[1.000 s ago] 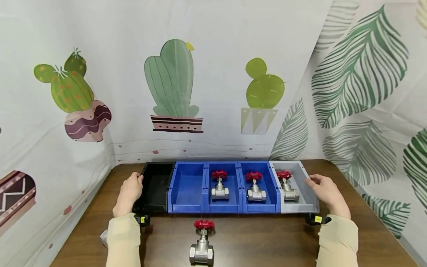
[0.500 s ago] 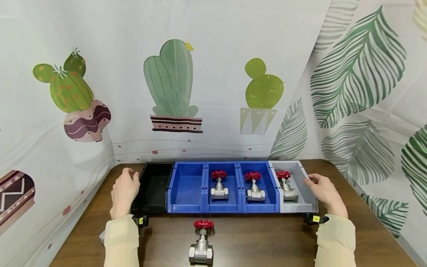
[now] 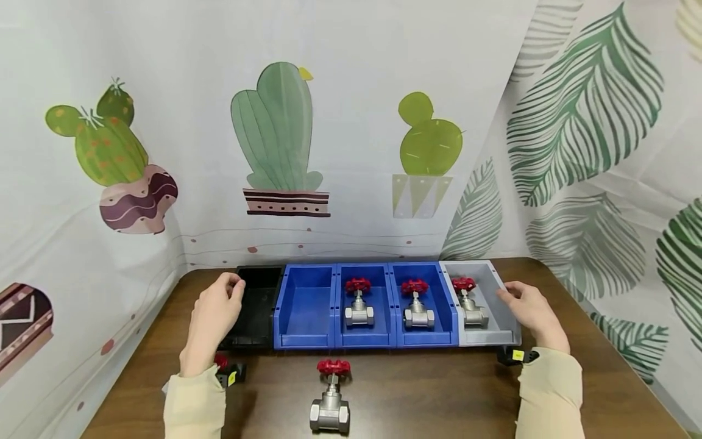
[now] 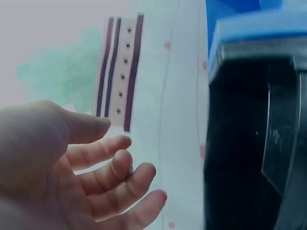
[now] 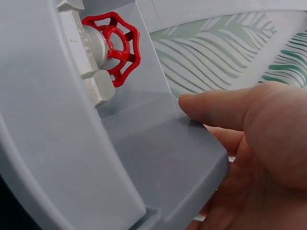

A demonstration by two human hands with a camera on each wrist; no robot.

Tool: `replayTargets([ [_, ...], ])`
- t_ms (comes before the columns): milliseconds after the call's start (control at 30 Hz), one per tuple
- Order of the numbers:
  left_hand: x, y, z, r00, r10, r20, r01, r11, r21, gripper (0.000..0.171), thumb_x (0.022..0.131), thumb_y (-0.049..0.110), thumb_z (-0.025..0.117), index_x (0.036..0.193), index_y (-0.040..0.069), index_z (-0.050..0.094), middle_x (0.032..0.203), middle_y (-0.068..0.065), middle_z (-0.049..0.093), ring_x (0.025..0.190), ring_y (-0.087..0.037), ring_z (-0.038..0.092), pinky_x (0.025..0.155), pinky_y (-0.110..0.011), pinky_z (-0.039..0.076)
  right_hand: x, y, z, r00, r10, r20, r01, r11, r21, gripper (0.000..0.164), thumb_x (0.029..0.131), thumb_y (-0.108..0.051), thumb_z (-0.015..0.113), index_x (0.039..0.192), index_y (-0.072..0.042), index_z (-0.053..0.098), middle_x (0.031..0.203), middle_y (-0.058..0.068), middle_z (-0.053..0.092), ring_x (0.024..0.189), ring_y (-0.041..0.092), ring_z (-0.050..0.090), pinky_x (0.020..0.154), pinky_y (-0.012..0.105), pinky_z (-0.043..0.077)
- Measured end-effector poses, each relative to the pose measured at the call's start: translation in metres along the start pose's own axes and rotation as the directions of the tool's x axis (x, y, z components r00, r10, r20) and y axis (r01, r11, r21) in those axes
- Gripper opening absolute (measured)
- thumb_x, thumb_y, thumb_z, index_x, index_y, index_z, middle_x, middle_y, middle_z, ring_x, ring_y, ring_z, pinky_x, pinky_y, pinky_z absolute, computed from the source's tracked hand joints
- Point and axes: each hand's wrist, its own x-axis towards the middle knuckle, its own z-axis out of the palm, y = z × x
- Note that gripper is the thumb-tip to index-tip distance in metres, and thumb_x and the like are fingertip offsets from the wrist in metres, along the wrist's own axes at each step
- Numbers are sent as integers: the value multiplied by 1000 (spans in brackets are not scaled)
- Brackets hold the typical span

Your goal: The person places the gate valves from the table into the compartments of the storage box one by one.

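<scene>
My left hand (image 3: 216,311) hovers over the left side of the black bin (image 3: 253,340). In the left wrist view its fingers (image 4: 117,196) are loosely bent, with nothing between them and the thumb. My right hand (image 3: 536,312) pinches the right wall of the grey bin (image 3: 490,337), thumb over the inner side and fingers outside. Inside that bin lies a metal gate valve (image 3: 474,314) with a red handwheel (image 5: 125,50). Two more valves lie in the blue bins, one in the middle bin (image 3: 365,340) and one in the right-hand bin (image 3: 428,339).
The left blue bin (image 3: 307,340) holds nothing. A loose valve (image 3: 330,411) lies on the wooden table (image 3: 417,390) in front of the row. Part of a red handwheel (image 3: 221,360) shows beside the left wrist. A printed cloth (image 3: 356,140) hangs behind the bins.
My left hand has let go of the black bin's left wall, lifted away and moved right over the bin. My right hand stays at the grey bin. The view has shifted slightly.
</scene>
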Motion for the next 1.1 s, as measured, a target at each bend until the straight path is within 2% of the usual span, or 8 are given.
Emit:
replayTargets([
  [133, -9, 14, 1, 995, 102, -4, -102, 993, -58, 23, 103, 27, 51, 112, 9, 62, 82, -4, 63, 64, -21, 55, 57, -37, 43, 2, -2, -2, 1000, -8, -4, 8, 1000, -14, 51, 102, -30, 51, 129, 13, 48, 119, 37, 54, 103, 45, 56, 81, 53, 47],
  [267, -18, 26, 3, 984, 180, 3, -178, 974, -141, 18, 102, 23, 54, 108, 10, 64, 75, 0, 57, 59, -15, 49, 56, -30, 40, 2, -4, -4, 1000, 10, 3, -10, 1000, -21, 51, 102, -31, 50, 129, 12, 47, 118, 37, 54, 101, 44, 56, 79, 52, 47],
  [500, -31, 41, 13, 965, 249, 86, -230, 956, -180, 12, 100, 21, 58, 104, 13, 66, 73, 6, 55, 59, -11, 47, 54, -27, 39, 1, -6, -4, 1000, 25, 0, -25, 1000, -19, 50, 102, -30, 50, 129, 12, 47, 113, 34, 56, 97, 41, 57, 74, 45, 47],
  [667, -40, 51, 24, 945, 273, 178, -237, 951, -200, 6, 99, 19, 59, 102, 17, 64, 73, 8, 54, 60, -10, 49, 54, -27, 42, 0, -4, -5, 1000, 12, 11, -12, 1000, -21, 51, 102, -31, 50, 130, 12, 47, 117, 36, 54, 101, 44, 55, 78, 51, 47],
  [767, -46, 54, 33, 917, 293, 270, -241, 947, -212, 7, 100, 21, 59, 102, 17, 64, 75, 9, 55, 62, -9, 50, 55, -27, 44, 0, -3, -6, 1000, 7, 18, -6, 1000, -23, 52, 103, -32, 50, 130, 12, 46, 119, 37, 52, 102, 46, 54, 80, 53, 47],
  [900, -56, 54, 47, 841, 320, 435, -243, 944, -225, 21, 101, 30, 57, 113, 13, 62, 78, 8, 57, 63, -9, 51, 54, -27, 45, 1, -1, -5, 1000, 12, 20, -12, 1000, -29, 53, 103, -33, 50, 130, 12, 47, 115, 35, 54, 98, 43, 56, 76, 49, 47],
  [1000, -63, 54, 56, 792, 327, 515, -235, 943, -237, 34, 101, 35, 56, 122, 9, 57, 78, 7, 57, 63, -9, 50, 54, -28, 44, 1, 1, -3, 1000, 14, 19, -14, 1000, -27, 52, 103, -32, 50, 130, 12, 48, 111, 32, 56, 95, 40, 56, 73, 45, 47],
  [1100, -68, 54, 63, 775, 328, 541, -233, 943, -239, 38, 100, 37, 56, 125, 8, 56, 78, 8, 55, 64, -8, 50, 54, -28, 43, 1, 0, -2, 1000, 15, 19, -14, 1000, -18, 50, 103, -31, 51, 129, 12, 48, 109, 30, 56, 93, 38, 56, 72, 43, 46],
])
